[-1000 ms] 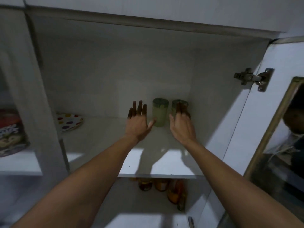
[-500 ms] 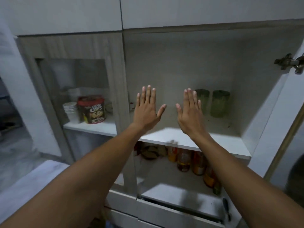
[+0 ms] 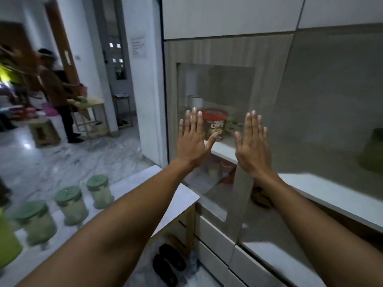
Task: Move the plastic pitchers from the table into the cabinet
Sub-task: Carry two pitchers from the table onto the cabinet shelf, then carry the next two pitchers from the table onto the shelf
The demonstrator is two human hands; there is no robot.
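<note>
Three clear plastic pitchers with green lids stand in a row on the white table (image 3: 178, 195) at lower left: the farthest pitcher (image 3: 99, 191), the middle pitcher (image 3: 71, 205) and the nearest pitcher (image 3: 36, 221). A blurred green pitcher (image 3: 373, 150) sits on the open cabinet shelf (image 3: 331, 193) at far right. My left hand (image 3: 192, 139) and my right hand (image 3: 251, 143) are raised flat with fingers spread, empty, in front of the cabinet's glass door.
Behind the glass door (image 3: 215, 96) a red chips tub (image 3: 214, 124) and white cups stand on a shelf. A yellow-green container (image 3: 6, 243) is at the left edge. A person (image 3: 56, 94) stands by a wooden table. Black sandals (image 3: 169, 264) lie on the floor below.
The view has swung left, away from the open shelf toward the table and room. Both hands have withdrawn from the shelf and stayed open and empty.
</note>
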